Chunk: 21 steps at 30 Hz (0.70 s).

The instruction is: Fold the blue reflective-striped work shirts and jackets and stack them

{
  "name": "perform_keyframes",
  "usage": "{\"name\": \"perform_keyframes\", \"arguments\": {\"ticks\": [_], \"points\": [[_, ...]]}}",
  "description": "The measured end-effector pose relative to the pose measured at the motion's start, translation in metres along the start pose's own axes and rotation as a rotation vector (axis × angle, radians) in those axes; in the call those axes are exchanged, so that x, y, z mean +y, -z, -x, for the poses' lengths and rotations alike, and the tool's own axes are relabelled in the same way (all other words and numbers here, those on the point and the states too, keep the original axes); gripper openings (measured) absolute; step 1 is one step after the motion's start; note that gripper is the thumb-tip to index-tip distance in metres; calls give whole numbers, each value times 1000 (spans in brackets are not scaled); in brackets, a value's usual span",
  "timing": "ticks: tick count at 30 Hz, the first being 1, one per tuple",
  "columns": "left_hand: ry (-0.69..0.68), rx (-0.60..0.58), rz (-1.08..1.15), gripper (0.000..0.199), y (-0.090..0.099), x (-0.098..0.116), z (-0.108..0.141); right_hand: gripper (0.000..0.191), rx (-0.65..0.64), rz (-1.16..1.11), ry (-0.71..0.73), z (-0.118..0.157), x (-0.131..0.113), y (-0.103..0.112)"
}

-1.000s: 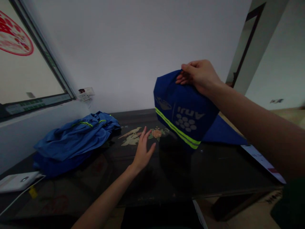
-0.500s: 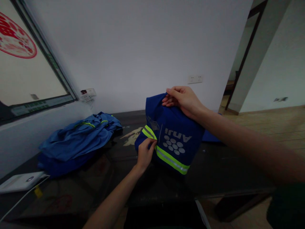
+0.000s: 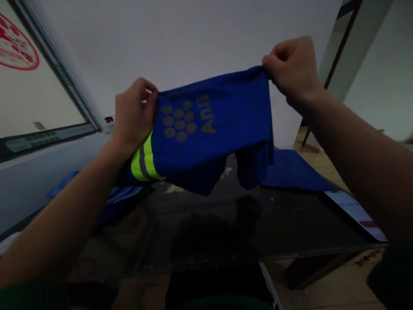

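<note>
A dark blue work garment (image 3: 222, 116) is stretched sideways in the air above the table. It has a yellow-green band with a grey stripe, grey dots and the lettering "Anji", turned on its side. My left hand (image 3: 134, 114) pinches its upper edge at the left, near the band. At the upper right corner, my right hand (image 3: 293, 66) is closed on the cloth and sits higher than the left. The lower part of the garment hangs loose in folds; its full shape cannot be made out.
On the dark glossy table (image 3: 206, 232) a flat blue cloth (image 3: 295, 172) lies at the right, beside a sheet with print (image 3: 356, 215). Lighter blue clothing (image 3: 124, 196) is piled at the left, partly behind my left arm. A wall (image 3: 193, 38) stands behind.
Both hands have risen and moved apart, left hand leftward, right hand rightward. The garment has turned and is pulled out wide. The printed sheet at the right has come into view.
</note>
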<state>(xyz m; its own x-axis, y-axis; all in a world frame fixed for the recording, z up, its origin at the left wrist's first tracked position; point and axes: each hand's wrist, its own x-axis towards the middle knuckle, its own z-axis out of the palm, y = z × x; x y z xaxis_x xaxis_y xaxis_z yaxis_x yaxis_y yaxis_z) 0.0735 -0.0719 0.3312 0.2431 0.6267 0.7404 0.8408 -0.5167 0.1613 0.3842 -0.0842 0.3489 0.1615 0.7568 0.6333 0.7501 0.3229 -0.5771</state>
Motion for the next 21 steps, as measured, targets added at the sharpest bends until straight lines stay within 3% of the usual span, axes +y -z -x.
{"name": "perform_keyframes", "arguments": {"ticks": [4, 5, 8, 9, 10, 13, 14, 15, 17, 18, 19, 20, 21], "points": [[-68, -305, -89, 18, 19, 4, -17, 30, -441, 105, -15, 0, -3, 3], [-68, -313, -99, 17, 23, 3, -19, 30, -432, 100, -15, -2, -4, 6], [-63, -63, -39, 20, 33, 4, -27, 31, -67, 1, 30, -5, -12, 14], [-88, -33, -5, 22, 33, 5, -28, 30, -45, -5, 55, -4, -17, 15], [-134, -80, 23, 24, 33, 6, -29, 30, -131, 23, 79, -1, -21, 15], [-283, -418, 9, 26, 24, 5, -29, 30, -624, 204, 85, 7, -34, 14], [-292, -443, -11, 27, 21, 2, -30, 30, -658, 228, 57, 9, -38, 15], [-266, -370, -15, 27, 19, -1, -32, 29, -557, 208, 40, 10, -42, 17], [-158, -35, 36, 30, 18, -8, -35, 30, -111, 72, 70, 10, -49, 22], [-124, 104, 72, 32, 19, -10, -35, 31, 42, 7, 95, 10, -51, 23], [-126, 146, 99, 36, 19, -10, -35, 32, 56, -29, 115, 10, -53, 23], [-171, 67, 107, 39, 19, -9, -34, 33, -73, -23, 126, 10, -55, 22], [-243, -88, 93, 42, 20, -7, -32, 33, -303, 24, 118, 10, -56, 22]]}}
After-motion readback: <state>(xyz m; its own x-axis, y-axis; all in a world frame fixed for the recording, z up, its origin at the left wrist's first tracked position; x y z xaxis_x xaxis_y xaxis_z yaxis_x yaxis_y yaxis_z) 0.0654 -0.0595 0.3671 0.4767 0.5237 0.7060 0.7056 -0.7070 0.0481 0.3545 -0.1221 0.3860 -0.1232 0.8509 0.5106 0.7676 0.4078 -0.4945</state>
